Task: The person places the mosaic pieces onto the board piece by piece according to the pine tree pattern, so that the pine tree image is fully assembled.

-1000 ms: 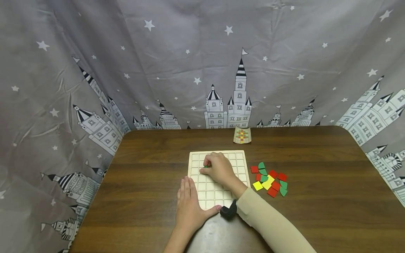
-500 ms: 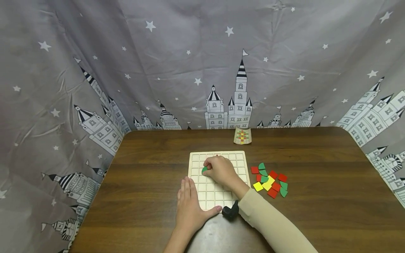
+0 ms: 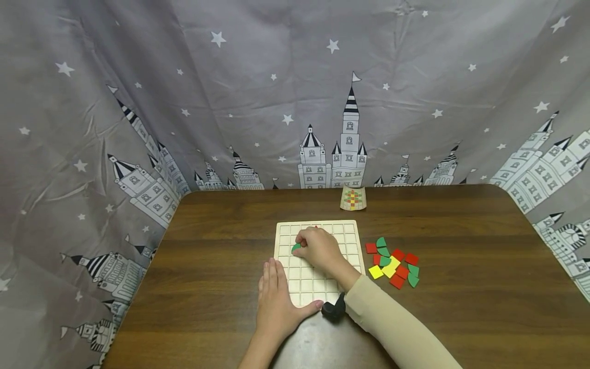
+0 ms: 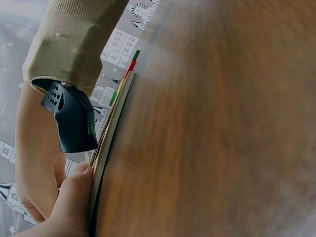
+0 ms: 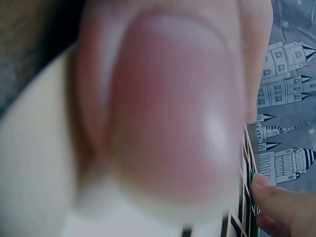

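Observation:
A pale gridded wooden board lies on the table. My left hand rests at its lower left corner, with straight fingers along the left side and the thumb against the near edge. Over the upper left cells, my right hand pinches a green quarter-round tile between thumb and fingers. A bit of a red tile shows in the top row; the right hand hides cells below it. The right wrist view is mostly filled by a blurred thumb; beyond it the right hand holds the green tile.
Right of the board lie loose red, yellow and green tiles, some overlapping. A small pattern card stands at the table's back edge before a grey castle-print curtain. A black wrist camera hangs by the board's near edge.
The green tile, mostly hidden in the fingers a second ago, now shows more and has shifted slightly left over the board. The left hand stays in place.

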Available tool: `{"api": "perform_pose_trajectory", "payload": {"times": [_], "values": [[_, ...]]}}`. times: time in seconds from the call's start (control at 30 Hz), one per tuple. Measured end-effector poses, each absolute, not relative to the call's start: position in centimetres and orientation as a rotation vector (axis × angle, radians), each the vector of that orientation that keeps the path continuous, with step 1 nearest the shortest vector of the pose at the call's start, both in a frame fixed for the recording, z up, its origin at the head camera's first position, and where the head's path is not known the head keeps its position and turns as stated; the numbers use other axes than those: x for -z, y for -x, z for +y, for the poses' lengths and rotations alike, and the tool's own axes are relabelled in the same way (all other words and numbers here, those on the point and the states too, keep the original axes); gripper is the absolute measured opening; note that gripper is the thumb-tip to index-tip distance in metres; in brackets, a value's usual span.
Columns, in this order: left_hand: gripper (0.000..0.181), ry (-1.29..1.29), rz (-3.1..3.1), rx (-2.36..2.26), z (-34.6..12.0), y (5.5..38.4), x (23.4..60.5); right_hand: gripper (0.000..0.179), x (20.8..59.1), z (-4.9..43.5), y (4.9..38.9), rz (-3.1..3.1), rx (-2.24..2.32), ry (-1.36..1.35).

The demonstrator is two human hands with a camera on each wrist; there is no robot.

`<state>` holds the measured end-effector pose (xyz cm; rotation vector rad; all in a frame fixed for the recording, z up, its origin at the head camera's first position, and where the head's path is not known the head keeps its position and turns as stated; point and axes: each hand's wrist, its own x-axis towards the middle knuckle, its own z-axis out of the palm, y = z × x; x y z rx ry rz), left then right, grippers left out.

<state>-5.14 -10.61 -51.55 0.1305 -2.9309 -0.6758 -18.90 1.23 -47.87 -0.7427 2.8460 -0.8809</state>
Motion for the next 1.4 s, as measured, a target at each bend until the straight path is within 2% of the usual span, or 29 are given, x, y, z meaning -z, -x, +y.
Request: {"api": "perform_pose_trajectory", "payload": {"times": [1.4], "values": [[0.14, -0.142, -2.937, 0.673, -10.56, 5.19, 51.8, 0.021, 47.49, 1.5, 18.52, 2.815, 0.762, 0.788]]}}
